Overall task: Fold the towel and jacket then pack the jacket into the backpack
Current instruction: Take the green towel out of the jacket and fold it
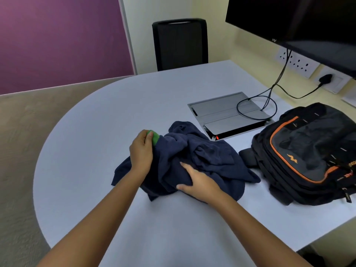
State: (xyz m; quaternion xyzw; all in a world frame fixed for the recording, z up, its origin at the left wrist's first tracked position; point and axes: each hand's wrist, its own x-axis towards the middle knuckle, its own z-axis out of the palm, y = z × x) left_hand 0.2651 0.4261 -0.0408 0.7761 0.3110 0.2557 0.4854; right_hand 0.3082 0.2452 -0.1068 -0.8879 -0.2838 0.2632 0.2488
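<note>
A purple wall panel (61, 37) fills the far left, above a strip of beige floor (23, 143). The rounded pale table (92, 120) starts just right of that. On it, the left hand (141, 151) has its fingers and thumb curled round a green cuff (154, 137) — the end of a sleeve of the navy jacket (204, 157), which lies crumpled in a heap near the middle of the tabletop. The right hand (198, 183) rests on the near part of the heap, thumb and fingers closed on a bunch of the dark cloth. Behind the table stands a black chair (180, 44). Right of the jacket a grey cable box (223, 112) is set into the tabletop, with black cables (269, 93) looping over it. Further right the black backpack (308, 151) with orange piping lies flat — just beside the jacket, not touching it as far as can be seen. A dark monitor (308, 22) hangs over the top right corner, wall sockets (300, 63) beneath it.
</note>
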